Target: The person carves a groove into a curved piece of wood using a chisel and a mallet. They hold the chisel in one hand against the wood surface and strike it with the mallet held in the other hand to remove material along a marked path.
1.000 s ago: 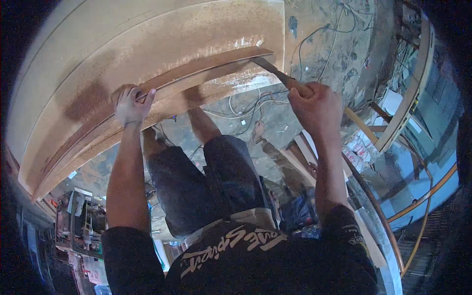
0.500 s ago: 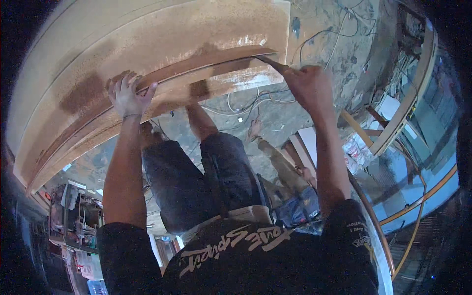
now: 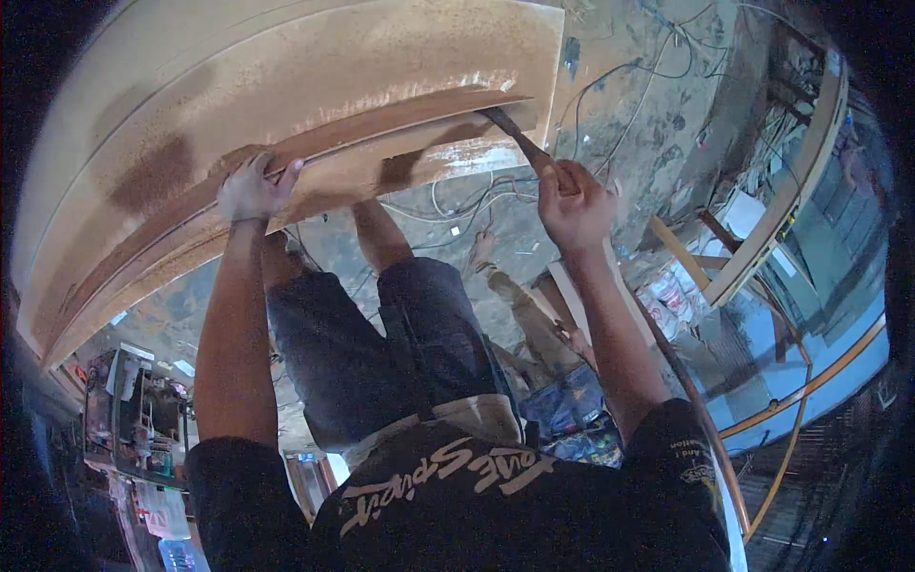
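Wooden and pale brown, a long curved strip (image 3: 381, 119) lies along the face of a large bowed plywood panel (image 3: 286, 67), running from the lower left up toward the panel's right end. The left hand (image 3: 253, 186) rests on the strip near its left part, fingers curled over its edge and pressing it against the panel, its grip closed on the strip. The right hand (image 3: 575, 205) is wrapped tight around the handle of a slim tool (image 3: 519, 143), a dark narrow blade or bar whose tip reaches up to the right end of the strip, where it meets the panel; what kind of tool it is cannot be told. Both forearms rise from the lower edge, coming out of a black shirt with light lettering (image 3: 457, 486).

Below the panel the person's own legs in dark shorts (image 3: 381, 353) show against a dusty concrete floor (image 3: 629, 105) strewn with loose cables (image 3: 457, 205). A second person (image 3: 519, 305) is on the floor just beyond the shorts, one hand near the cables. To the right stand curved wooden frames (image 3: 801, 181), and a cluttered shelf (image 3: 133, 410) sits at the lower left.
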`<state>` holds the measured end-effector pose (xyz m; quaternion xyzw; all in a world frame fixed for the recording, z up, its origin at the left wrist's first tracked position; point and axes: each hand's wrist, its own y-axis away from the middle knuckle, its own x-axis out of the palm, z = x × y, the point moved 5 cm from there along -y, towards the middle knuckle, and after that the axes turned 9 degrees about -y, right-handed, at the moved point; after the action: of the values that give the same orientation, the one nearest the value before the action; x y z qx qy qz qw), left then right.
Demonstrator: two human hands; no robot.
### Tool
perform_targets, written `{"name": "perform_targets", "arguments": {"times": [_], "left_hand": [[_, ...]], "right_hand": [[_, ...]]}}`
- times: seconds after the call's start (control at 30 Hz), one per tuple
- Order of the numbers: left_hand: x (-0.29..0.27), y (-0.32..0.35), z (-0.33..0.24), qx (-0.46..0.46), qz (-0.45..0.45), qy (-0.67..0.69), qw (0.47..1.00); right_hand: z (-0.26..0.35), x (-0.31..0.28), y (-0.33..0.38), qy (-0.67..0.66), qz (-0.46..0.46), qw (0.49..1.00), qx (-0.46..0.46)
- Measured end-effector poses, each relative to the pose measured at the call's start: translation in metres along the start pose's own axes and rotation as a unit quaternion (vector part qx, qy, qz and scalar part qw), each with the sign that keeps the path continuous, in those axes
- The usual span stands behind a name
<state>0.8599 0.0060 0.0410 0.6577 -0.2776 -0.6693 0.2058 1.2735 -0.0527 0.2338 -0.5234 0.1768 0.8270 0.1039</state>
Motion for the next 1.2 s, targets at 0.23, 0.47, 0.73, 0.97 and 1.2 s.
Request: {"name": "perform_targets", "arguments": {"times": [0.23,0.47,0.73,0.97,1.2], "left_hand": [[0.021,-0.004,0.008,0.016,-0.037,0.024,0.999],[0.027,0.001,0.013,0.031,-0.072,0.034,0.996],[0.011,-0.001,0.017,0.018,-0.051,0.028,0.998],[0.017,0.017,-0.002,0.017,0.005,-0.013,1.0],[0.013,0.023,0.0,0.049,-0.045,0.008,0.998]], "right_hand": [[-0.012,0.011,0.028,-0.087,-0.045,0.989,-0.114],[0.031,-0.007,-0.028,0.061,0.142,0.988,-0.012],[0.115,0.041,-0.017,0.042,0.163,0.983,0.068],[0.061,0.048,0.074,-0.125,0.002,0.991,-0.042],[0.093,0.034,0.044,0.15,0.358,0.919,0.064]]}}
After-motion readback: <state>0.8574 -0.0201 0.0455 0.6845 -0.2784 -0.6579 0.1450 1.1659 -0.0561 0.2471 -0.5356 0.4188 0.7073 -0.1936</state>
